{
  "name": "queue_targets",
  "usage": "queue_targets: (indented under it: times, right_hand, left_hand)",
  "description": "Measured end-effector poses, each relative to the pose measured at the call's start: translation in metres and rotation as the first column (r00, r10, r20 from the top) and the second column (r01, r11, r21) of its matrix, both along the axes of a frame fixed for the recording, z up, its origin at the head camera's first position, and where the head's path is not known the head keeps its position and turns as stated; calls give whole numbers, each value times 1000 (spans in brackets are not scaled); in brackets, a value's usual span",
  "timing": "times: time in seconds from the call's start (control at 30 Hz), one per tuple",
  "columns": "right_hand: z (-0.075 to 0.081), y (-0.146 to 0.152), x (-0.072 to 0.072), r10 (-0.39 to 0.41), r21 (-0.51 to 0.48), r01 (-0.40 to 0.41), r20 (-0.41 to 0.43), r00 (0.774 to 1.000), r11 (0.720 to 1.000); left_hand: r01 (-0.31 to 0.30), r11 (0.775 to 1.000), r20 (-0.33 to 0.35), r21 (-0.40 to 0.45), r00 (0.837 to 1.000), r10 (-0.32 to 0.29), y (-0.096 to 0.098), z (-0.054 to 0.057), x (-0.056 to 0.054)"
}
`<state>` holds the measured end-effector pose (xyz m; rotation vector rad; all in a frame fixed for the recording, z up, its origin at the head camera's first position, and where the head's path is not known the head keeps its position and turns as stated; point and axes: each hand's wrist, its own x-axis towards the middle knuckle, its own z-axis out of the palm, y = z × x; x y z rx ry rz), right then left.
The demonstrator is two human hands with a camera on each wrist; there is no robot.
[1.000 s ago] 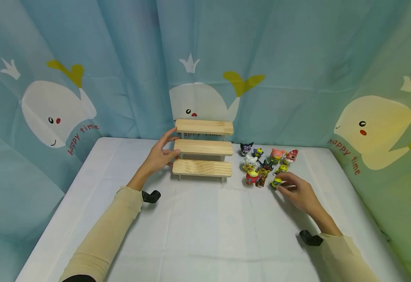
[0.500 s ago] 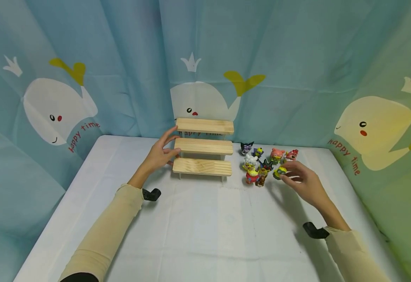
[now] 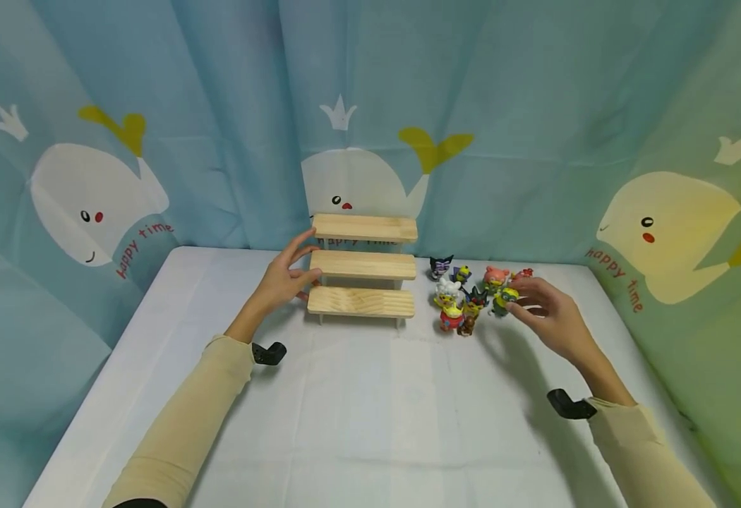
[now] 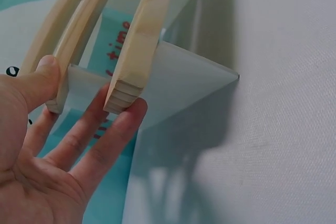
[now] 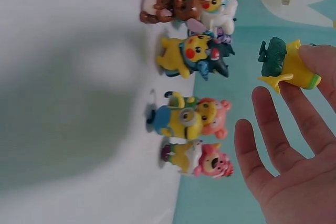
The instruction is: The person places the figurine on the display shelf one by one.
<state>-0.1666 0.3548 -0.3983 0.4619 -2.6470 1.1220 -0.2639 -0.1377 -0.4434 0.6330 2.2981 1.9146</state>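
Observation:
A three-tier display stand [image 3: 360, 302] with light wooden planks and clear supports stands at the back of the table. My left hand [image 3: 279, 281] holds its left end. In the left wrist view, the thumb presses the middle plank [image 4: 86, 35], and fingertips meet the end of the lowest plank [image 4: 134, 61]. My right hand [image 3: 551, 317] pinches a small yellow and green toy figurine [image 5: 299, 72] between thumb and index finger, raised above the table with the other fingers spread. In the head view that figurine overlaps the pink-hooded figurine [image 3: 495, 274] behind it.
Several more figurines stand grouped right of the stand, including a white-haired one [image 3: 449, 289], a black-eared one [image 3: 440, 267] and a minion [image 5: 178, 123]. A brown bear figurine [image 5: 184, 8] is at the front. Blue whale-print curtains [image 3: 218, 92] enclose the white tabletop [image 3: 370, 409].
My right hand has lifted the yellow and green figurine from the front right of the group, upward and toward the back. The left hand stays at the stand's left end.

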Motion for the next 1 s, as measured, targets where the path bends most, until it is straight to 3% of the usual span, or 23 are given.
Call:
queue_targets:
  times: [0.47, 0.7, 1.0]
  right_hand:
    - [37, -24, -24, 18, 49, -20, 44, 999, 999]
    - [53, -47, -42, 95, 35, -97, 66, 993, 995]
    - [72, -83, -69, 131, 56, -135, 68, 989, 989]
  left_hand:
    - [-22, 1000, -37, -2, 999, 22, 0, -3, -2]
    - [-17, 1000, -52, -4, 999, 16, -1, -6, -2]
    - [-8, 1000, -50, -7, 999, 7, -2, -4, -5]
